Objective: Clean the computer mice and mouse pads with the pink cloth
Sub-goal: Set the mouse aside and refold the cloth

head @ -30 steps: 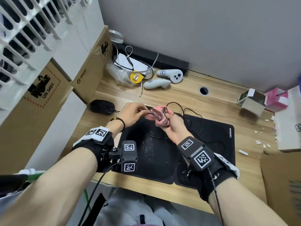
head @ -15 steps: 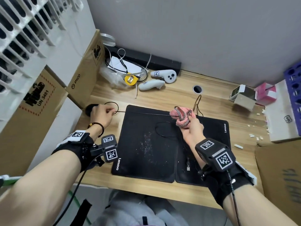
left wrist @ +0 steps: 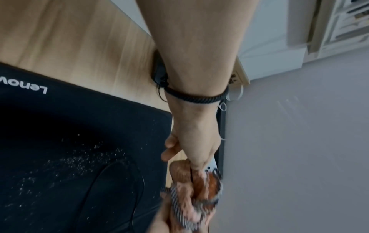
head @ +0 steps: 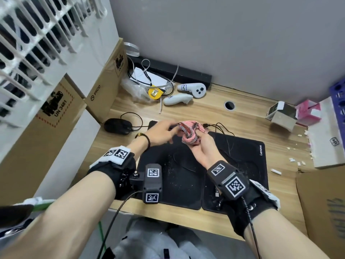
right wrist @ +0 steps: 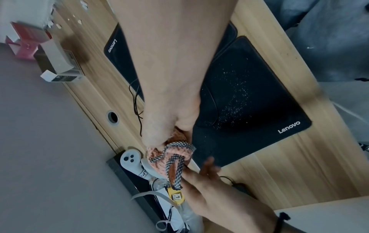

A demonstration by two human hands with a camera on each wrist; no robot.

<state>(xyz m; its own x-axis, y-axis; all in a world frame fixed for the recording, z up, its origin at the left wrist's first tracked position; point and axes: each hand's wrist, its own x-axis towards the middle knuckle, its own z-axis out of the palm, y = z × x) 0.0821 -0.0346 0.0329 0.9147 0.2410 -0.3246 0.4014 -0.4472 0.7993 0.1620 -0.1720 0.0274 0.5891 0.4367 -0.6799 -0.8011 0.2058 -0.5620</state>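
My right hand [head: 197, 146] grips a bunched pink cloth [head: 190, 135] with a checkered edge above the far edge of two black Lenovo mouse pads [head: 173, 174] [head: 248, 159]. My left hand [head: 162, 132] has its fingertips at the cloth's left fold and seems to pinch the thin black mouse cable there. The left wrist view shows that hand [left wrist: 191, 141] reaching into the cloth [left wrist: 195, 193]. The black mouse [head: 117, 126] lies on the desk to the left, its cable looping toward the hands. White specks dot the left pad [right wrist: 249, 88].
Cardboard boxes [head: 104, 94] line the left side, and another [head: 323, 202] sits at the near right. Two white controllers [head: 192, 88], a yellow tape measure [head: 155, 93] and loose cables lie at the back. Small boxes [head: 281, 114] and white crumbs [head: 295, 161] are on the right.
My left hand, out by the mouse half a second ago, has come back right to the cloth. The right hand and cloth have shifted slightly left.
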